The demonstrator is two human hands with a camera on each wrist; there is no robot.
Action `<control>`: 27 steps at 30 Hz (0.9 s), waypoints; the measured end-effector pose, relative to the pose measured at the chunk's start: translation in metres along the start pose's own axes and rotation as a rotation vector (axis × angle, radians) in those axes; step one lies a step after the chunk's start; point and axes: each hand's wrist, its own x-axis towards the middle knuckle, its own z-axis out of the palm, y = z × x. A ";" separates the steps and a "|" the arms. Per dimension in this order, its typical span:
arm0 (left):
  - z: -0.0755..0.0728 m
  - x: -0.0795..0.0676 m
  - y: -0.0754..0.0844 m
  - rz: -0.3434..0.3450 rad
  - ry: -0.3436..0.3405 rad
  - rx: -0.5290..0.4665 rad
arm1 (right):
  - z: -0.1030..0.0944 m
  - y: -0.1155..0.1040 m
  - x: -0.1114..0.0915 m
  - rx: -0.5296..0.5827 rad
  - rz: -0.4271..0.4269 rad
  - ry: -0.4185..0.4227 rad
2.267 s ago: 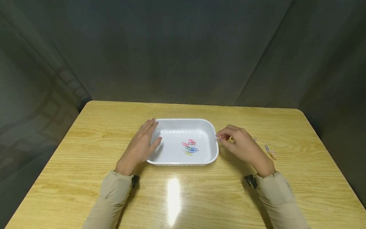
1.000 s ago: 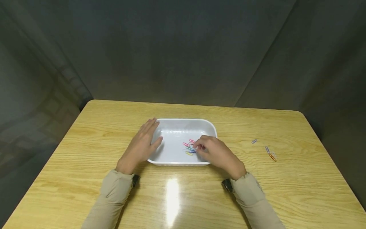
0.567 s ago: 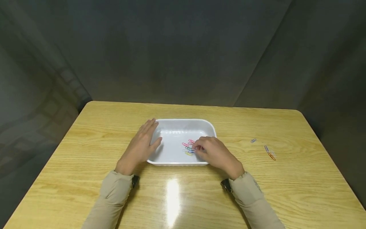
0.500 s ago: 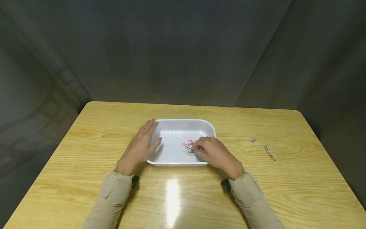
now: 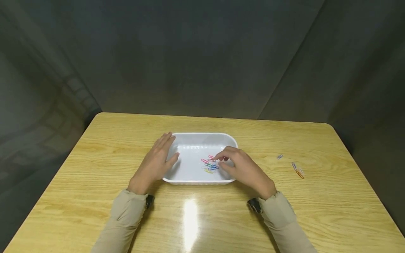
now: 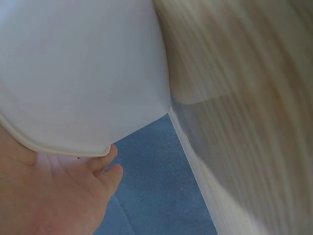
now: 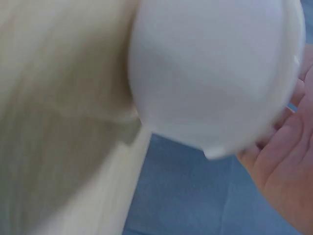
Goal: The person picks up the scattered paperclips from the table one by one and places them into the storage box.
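A white rectangular tray (image 5: 199,182) stands on the table, with several coloured paper clips (image 5: 209,168) heaped on its floor, right of the middle. My left hand (image 5: 153,161) rests on the tray's left rim, fingers straight, thumb over the inside. Over the right end of the tray is my right hand (image 5: 245,167), its thumb and forefinger apart beside the clips and nothing visible between them. In the left wrist view the palm (image 6: 63,196) lies along the tray's rim. The tray wall hides most of the right fingers in the right wrist view.
On the wooden table to the right lie a loose blue-violet paper clip (image 5: 280,156), another blue one (image 5: 294,166), an orange one (image 5: 300,174) and a pale one beside it. A dark curtain (image 5: 202,59) hangs behind the table.
My right hand came from right of the tray with a pale paper clip, reached down to the heap, and has now parted its fingers and drawn back slightly. The left hand stays put.
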 end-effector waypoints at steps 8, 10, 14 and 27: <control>0.001 0.000 -0.002 0.000 -0.001 0.005 | -0.021 0.013 -0.016 0.003 0.058 0.096; 0.001 0.000 -0.002 -0.002 0.001 0.005 | -0.025 0.017 -0.019 -0.001 0.071 0.101; 0.001 0.000 -0.003 0.002 0.010 0.001 | -0.031 0.024 -0.026 -0.025 0.080 0.115; 0.000 -0.001 -0.003 0.007 0.009 -0.005 | -0.048 0.045 -0.049 -0.108 0.105 0.154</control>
